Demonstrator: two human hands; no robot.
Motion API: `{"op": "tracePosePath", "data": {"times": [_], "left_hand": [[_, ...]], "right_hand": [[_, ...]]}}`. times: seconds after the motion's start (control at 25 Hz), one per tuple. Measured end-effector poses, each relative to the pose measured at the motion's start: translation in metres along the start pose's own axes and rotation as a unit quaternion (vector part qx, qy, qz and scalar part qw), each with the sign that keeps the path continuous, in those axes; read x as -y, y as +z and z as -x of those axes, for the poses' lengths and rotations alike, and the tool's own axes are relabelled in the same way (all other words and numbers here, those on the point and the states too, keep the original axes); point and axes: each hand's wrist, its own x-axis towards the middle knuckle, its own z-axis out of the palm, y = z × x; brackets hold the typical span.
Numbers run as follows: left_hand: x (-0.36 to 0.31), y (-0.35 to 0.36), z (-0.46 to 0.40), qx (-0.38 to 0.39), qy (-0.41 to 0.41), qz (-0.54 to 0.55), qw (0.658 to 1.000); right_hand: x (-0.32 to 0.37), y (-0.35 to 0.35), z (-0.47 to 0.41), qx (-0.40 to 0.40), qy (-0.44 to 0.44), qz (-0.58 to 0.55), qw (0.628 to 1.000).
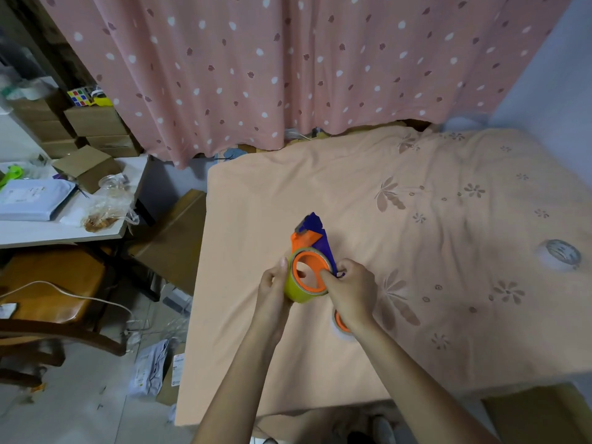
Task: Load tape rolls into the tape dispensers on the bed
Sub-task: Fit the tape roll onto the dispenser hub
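An orange and purple tape dispenser (309, 237) is held above the peach bedsheet (416, 315) near its left side. A yellowish tape roll (296, 291) sits around the dispenser's orange hub. My left hand (272, 291) grips the roll's left side. My right hand (350, 291) holds the right rim of the hub and the purple handle. Under my right wrist lies a second roll with an orange core (341, 325), partly hidden. A clear tape roll (560, 255) lies far right on the bed.
A pink dotted curtain (288, 68) hangs behind the bed. To the left stand a white desk (48, 229) with papers and bags, cardboard boxes (96, 123), and a wooden chair (48, 293). Packages and a box lie on the floor by the bed's left edge.
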Motion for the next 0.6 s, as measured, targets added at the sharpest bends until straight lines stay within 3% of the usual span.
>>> {"op": "tracePosePath", "data": {"times": [0.2,0.36,0.6], "left_hand": [[0.032,0.071,-0.009,-0.048,0.030,-0.210,0.976],[0.065,0.136,-0.025,-0.094,0.025,-0.232,0.968],[0.114,0.218,-0.056,-0.161,-0.002,-0.220,0.962]], "right_hand": [[-0.057,-0.048,-0.053,-0.006,0.011,0.018,1.000],[-0.106,-0.088,-0.094,0.032,0.007,0.028,0.999],[-0.177,-0.137,-0.146,0.080,0.076,-0.073,0.991]]}}
